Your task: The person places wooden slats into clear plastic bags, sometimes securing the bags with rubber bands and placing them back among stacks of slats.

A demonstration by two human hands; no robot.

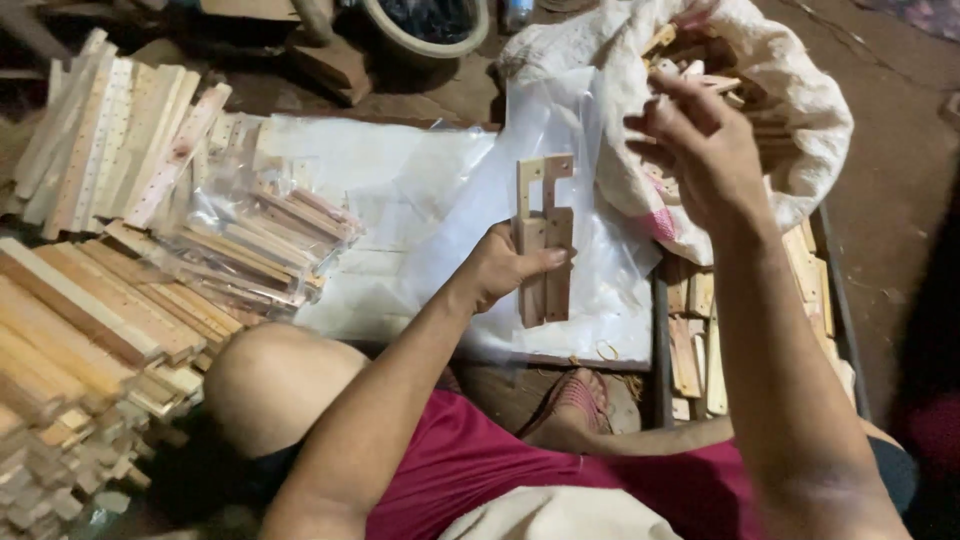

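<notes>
Head view. The left hand (500, 268) holds a small bundle of flat wooden pieces (543, 240) upright, its grip clamped on their lower half with the thumb across the front; the upper ends of the pieces are notched. The bundle stands in front of a clear plastic bag (585, 150), which hangs open above a white plastic sheet (370, 170) spread on the floor.

The right hand (700, 140) is raised at the mouth of a white cloth sack (800, 110) filled with short wooden offcuts; its fingers (680, 90) are curled together, and whether they pinch a piece cannot be told. The two hands are near each other but apart.

Below the sack, a dark tray (660, 340) holds more flat wooden pieces laid side by side.

To the left lie sealed clear packets of wooden sticks (270, 235), with drilled wooden slats (110, 140) leaning behind them and stacked wooden bars (80, 330) in front. The person sits with a bent knee (270, 385) and a sandalled foot (575, 400) beneath the hands.
</notes>
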